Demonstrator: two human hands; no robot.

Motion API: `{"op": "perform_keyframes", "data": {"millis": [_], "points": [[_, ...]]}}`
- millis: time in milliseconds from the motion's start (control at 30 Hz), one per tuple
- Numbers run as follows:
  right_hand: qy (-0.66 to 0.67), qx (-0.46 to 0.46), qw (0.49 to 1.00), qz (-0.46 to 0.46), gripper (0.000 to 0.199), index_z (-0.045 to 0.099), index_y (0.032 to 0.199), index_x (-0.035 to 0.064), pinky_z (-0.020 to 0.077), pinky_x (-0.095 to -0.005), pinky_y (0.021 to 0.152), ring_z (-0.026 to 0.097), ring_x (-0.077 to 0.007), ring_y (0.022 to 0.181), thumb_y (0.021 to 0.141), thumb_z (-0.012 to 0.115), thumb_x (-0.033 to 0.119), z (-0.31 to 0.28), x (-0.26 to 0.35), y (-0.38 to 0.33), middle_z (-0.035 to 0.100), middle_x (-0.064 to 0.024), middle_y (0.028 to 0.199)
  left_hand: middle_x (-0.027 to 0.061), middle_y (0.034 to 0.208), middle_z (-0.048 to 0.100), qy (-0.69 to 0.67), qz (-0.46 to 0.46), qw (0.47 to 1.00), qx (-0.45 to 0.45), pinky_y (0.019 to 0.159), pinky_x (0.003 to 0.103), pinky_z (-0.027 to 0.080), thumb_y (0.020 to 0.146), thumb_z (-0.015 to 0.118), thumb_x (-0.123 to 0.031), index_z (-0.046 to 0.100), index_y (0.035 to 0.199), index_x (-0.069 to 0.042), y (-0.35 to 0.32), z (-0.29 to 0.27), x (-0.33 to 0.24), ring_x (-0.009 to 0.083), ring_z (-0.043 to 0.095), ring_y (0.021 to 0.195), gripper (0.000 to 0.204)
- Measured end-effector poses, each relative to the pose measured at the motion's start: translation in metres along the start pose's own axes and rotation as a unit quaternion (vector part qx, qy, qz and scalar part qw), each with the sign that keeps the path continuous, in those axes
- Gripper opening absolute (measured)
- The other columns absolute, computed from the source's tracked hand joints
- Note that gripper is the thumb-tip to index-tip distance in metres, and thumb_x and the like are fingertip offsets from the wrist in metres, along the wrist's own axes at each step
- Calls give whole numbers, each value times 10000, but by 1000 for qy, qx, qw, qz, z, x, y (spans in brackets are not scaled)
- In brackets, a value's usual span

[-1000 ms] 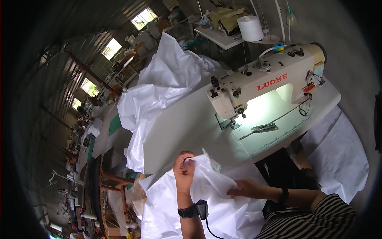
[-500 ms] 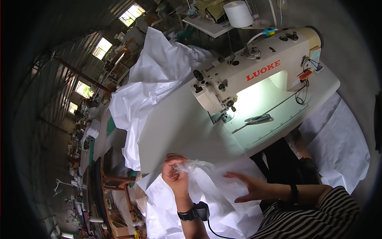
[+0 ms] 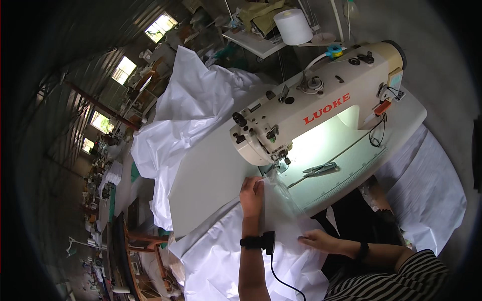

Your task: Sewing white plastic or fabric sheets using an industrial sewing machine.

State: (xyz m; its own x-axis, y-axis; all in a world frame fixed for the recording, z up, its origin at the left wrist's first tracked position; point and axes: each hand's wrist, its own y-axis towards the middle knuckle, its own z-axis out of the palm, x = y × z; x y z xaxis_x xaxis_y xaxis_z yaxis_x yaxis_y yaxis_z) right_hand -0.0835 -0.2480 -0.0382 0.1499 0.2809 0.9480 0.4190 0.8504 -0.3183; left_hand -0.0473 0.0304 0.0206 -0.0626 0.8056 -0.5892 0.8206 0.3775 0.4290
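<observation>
My left hand (image 3: pixel 252 195) is closed on the edge of a thin white plastic-like sheet (image 3: pixel 221 256), just in front of the needle area of a sewing machine (image 3: pixel 321 103). From its fingertips a translucent, crinkled edge (image 3: pixel 282 193) of the material runs to the presser foot. Lower and to the right, my right hand (image 3: pixel 321 241) is closed on the same sheet near the table's front edge, thumb and fingers together. Much of the sheet hangs down over my lap. Small thread snips (image 3: pixel 320 169) lie on the machine bed, beyond both hands.
Another bunched white sheet (image 3: pixel 173 135) spreads over the table's far left side. A white thread cone (image 3: pixel 293 27) stands behind the machine. More pale material (image 3: pixel 422 175) hangs at the right. A wooden chair (image 3: pixel 145 245) is at the lower left.
My left hand has moved up and right with the sheet's edge, toward the presser foot. My right hand, spread before, has lowered slightly and closed on the sheet. The view has shifted slightly.
</observation>
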Motion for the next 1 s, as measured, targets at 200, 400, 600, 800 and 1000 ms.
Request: {"op": "perform_keyframes", "data": {"millis": [200, 400, 600, 800, 1000], "points": [[-224, -257, 916, -212, 583, 610, 1281, 17, 519, -441, 904, 675, -373, 1021, 886, 745, 423, -34, -3, -12, 645, -230, 1226, 111, 957, 668, 31, 6, 999, -7, 779, 405, 532, 850, 723, -53, 684, 960, -56, -1, 8, 13, 328, 667, 892, 116], [19, -32, 999, 36, 530, 648, 1194, -52, 522, -322, 848, 672, -206, 913, 937, 722, 406, -27, 2, 12, 718, -133, 1015, 87, 927, 663, 54, -11, 998, -1, 762, 402, 524, 847, 748, -104, 672, 928, -67, 3, 15, -6, 313, 659, 863, 117], [150, -2, 987, 65, 325, 688, 1084, -28, 495, -260, 708, 596, -68, 744, 1012, 653, 287, -53, 14, -36, 698, -23, 866, 69, 902, 647, 25, 9, 1000, 13, 728, 404, 518, 847, 758, -133, 648, 883, -80, -11, 37, -38, 296, 647, 838, 126], [-58, -150, 985, -58, 397, 638, 1118, -51, 528, -287, 696, 639, -105, 793, 942, 746, 288, -59, 24, -15, 699, -90, 890, 90, 909, 658, 45, 3, 999, -15, 723, 405, 518, 853, 757, -117, 657, 901, -52, -13, 46, -50, 306, 652, 815, 129], [-250, -233, 929, -144, 524, 540, 1381, -4, 571, -347, 651, 713, -262, 709, 891, 686, 114, -44, 48, -16, 711, -170, 893, 91, 1012, 679, 133, 146, 980, -5, 849, 426, 497, 822, 725, -69, 671, 962, -46, -9, 40, -61, 304, 633, 956, 152]]}}
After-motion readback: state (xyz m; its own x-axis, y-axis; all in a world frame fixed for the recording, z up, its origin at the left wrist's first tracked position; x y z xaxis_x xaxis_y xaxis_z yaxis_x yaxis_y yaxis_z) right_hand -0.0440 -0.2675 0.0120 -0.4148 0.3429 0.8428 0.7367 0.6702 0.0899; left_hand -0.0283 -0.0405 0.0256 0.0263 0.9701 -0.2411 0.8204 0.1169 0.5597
